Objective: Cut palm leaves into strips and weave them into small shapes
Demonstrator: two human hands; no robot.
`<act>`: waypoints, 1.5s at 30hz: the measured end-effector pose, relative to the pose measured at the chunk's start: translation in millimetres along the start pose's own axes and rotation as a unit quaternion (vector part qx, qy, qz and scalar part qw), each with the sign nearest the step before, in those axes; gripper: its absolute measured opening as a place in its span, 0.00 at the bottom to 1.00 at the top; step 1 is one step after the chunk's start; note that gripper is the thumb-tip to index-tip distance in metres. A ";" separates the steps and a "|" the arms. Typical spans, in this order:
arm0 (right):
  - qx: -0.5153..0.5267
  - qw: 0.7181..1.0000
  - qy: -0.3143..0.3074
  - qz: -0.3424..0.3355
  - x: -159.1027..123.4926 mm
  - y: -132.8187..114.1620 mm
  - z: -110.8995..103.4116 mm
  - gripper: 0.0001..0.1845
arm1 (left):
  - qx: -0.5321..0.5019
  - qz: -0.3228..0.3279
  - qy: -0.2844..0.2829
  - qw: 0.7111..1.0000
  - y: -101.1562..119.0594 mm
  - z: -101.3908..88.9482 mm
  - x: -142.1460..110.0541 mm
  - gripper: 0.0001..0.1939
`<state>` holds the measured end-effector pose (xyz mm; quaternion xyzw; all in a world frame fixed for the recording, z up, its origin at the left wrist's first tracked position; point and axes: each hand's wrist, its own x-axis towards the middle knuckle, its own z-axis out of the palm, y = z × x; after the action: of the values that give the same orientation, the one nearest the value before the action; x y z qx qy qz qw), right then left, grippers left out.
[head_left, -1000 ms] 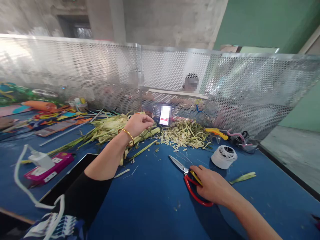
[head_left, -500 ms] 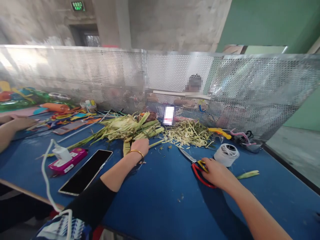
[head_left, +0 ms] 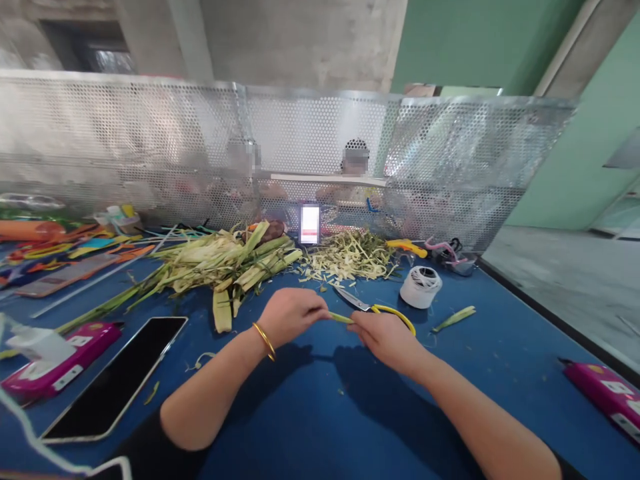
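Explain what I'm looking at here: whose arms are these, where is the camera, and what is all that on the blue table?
There is no machine here: a person wears a camera on the head, looking forward and down, so the arms are that person's own. The left hand and the right hand pinch a short green leaf strip between them. Just behind the right hand lie scissors. On the blue table sit a heap of long leaves, a pile of trimmings, a spool of white thread, a dark phone and a pink box. Behind the perforated metal screen, other people sit.
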<state>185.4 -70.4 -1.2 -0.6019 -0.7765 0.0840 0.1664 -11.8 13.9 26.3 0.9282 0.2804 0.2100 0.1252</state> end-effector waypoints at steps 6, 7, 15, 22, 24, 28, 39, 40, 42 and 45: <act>0.320 0.941 0.048 0.102 4.7 11.5 -1.4 0.19 | -0.256 -0.249 0.283 0.890 -25.7 -0.4 4.9 0.12; 0.355 0.926 0.054 0.113 5.6 10.6 0.0 0.19 | -0.327 -0.284 0.323 0.842 -22.3 3.5 5.3 0.13; 0.408 0.901 0.063 0.132 7.2 -20.9 32.3 0.22 | -0.516 -0.258 0.137 0.805 21.7 39.5 -1.5 0.12; 0.374 0.914 0.122 0.099 7.4 -25.2 37.0 0.20 | -0.493 -0.238 0.132 0.827 17.6 43.7 -1.8 0.10; 0.394 0.902 0.127 0.124 8.8 -22.8 33.5 0.21 | -0.468 -0.223 0.119 0.847 17.3 43.7 -1.9 0.09; 0.467 0.867 0.077 0.155 8.3 -22.3 27.7 0.23 | -0.494 -0.210 0.088 0.839 17.1 43.5 -2.2 0.10; 0.534 0.831 0.066 0.142 3.1 -23.7 15.7 0.18 | -0.642 -0.245 0.003 0.726 20.1 46.9 -4.8 0.20; 0.520 0.839 0.075 0.141 2.9 -23.7 16.7 0.18 | -0.631 -0.248 0.001 0.736 22.2 47.8 -5.2 0.20; 0.498 0.853 0.078 0.133 2.2 -23.8 18.7 0.16 | -0.601 -0.249 -0.015 0.759 26.1 49.4 -6.1 0.21; 0.492 0.860 0.060 0.123 1.3 -23.3 19.8 0.15 | -0.592 -0.233 -0.047 0.770 28.7 50.4 -7.2 0.22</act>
<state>156.9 -73.9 -11.7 -0.5359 -0.5423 0.4389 0.4755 19.4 -19.3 -10.4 0.5851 0.3017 0.2552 0.7081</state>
